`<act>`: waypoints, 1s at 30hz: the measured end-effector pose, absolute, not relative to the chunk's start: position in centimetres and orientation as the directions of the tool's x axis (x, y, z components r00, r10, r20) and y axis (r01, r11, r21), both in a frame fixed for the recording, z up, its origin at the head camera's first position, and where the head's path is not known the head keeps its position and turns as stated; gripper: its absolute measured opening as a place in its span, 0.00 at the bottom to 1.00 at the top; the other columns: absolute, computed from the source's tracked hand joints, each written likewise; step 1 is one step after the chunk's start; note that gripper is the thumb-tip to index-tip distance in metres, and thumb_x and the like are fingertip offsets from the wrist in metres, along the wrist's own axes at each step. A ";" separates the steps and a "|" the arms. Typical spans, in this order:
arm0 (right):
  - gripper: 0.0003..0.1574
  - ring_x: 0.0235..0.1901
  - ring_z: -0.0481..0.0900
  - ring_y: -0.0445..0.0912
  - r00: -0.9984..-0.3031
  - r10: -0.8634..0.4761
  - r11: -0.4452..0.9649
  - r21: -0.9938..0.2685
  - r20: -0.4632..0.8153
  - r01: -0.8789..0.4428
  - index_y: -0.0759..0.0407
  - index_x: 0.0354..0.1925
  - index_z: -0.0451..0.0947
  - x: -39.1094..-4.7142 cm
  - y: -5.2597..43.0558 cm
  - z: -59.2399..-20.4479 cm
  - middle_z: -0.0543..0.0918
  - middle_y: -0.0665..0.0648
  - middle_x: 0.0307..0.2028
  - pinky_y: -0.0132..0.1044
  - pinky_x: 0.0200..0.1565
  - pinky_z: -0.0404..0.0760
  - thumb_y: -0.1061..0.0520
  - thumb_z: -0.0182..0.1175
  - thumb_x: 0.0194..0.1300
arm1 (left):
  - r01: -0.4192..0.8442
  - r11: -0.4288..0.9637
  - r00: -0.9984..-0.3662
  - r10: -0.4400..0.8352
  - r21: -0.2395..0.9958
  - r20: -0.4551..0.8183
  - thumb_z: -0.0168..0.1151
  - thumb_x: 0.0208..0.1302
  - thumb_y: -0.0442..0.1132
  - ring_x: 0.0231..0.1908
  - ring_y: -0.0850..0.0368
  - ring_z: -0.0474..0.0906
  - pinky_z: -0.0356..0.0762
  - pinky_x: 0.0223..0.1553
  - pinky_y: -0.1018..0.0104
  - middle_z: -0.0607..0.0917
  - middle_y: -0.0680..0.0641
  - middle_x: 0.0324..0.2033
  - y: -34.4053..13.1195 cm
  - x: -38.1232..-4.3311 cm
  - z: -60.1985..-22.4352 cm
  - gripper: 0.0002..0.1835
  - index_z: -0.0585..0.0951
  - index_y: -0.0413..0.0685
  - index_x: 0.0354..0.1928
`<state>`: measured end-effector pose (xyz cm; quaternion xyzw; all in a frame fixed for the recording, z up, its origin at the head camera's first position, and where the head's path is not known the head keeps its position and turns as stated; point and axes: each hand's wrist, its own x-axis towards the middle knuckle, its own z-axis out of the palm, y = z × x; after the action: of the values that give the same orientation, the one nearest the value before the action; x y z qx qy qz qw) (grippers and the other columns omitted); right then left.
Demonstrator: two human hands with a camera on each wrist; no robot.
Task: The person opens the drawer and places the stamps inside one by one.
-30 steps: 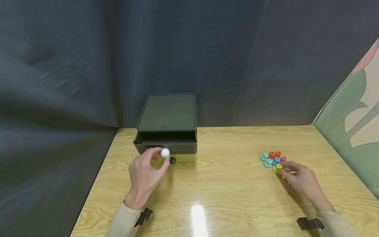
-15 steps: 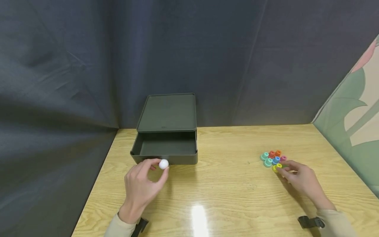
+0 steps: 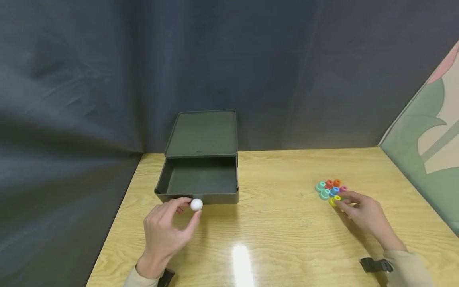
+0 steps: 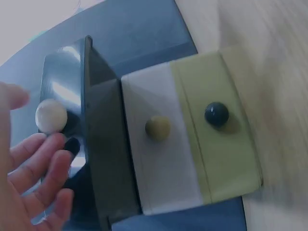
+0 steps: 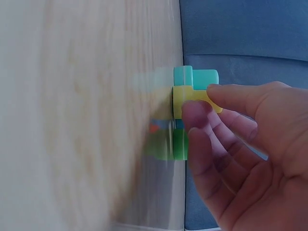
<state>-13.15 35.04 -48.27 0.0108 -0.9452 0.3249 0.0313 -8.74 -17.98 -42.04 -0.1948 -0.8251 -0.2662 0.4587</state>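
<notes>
Dark cloth backed your tabletop. Drawer unit stood near its far left corner, top drawer out: opening looked done. Your left hand held thumb and fingers apart around the white knob. Your right hand pinched the yellow peg, upright among other pegs toward the right edge; lifting looked undone.

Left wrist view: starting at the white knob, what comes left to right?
White ball-shaped knob, greyish-white drawer front bearing a round tan knob, yellow-green drawer front bearing a round black knob, light wooden tabletop.
</notes>
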 end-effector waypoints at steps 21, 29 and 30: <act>0.29 0.24 0.85 0.35 -0.987 0.056 0.791 -0.611 0.148 -0.047 0.70 0.62 0.82 -12.8 35.0 -46.7 0.90 0.71 0.45 0.34 0.20 0.75 0.49 0.67 0.75 | 0.589 0.409 -0.678 -0.219 0.697 0.702 0.53 0.72 0.29 0.62 0.63 0.80 0.74 0.54 0.76 0.86 0.49 0.63 -23.2 -12.8 -43.6 0.22 0.82 0.34 0.65; 0.28 0.20 0.82 0.41 -0.990 0.085 0.781 -0.624 0.110 -0.002 0.60 0.61 0.84 -12.7 34.6 -45.4 0.92 0.59 0.30 0.36 0.15 0.64 0.42 0.67 0.75 | 0.637 0.419 -0.639 -0.184 0.648 0.747 0.52 0.67 0.29 0.62 0.65 0.81 0.75 0.53 0.75 0.87 0.52 0.62 -23.2 -13.4 -44.1 0.25 0.82 0.33 0.65; 0.29 0.18 0.80 0.41 -0.990 0.086 0.781 -0.625 0.107 0.000 0.61 0.61 0.85 -12.8 34.6 -45.2 0.92 0.58 0.28 0.36 0.15 0.64 0.42 0.67 0.75 | 0.642 0.421 -0.633 -0.181 0.641 0.753 0.52 0.66 0.29 0.61 0.65 0.81 0.75 0.53 0.75 0.87 0.52 0.62 -23.3 -13.5 -44.2 0.26 0.82 0.33 0.64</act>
<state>-12.76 34.56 -45.20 -0.0228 -0.9414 0.3302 0.0651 -13.55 -23.26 -44.19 -0.1551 -0.7423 -0.5152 0.3994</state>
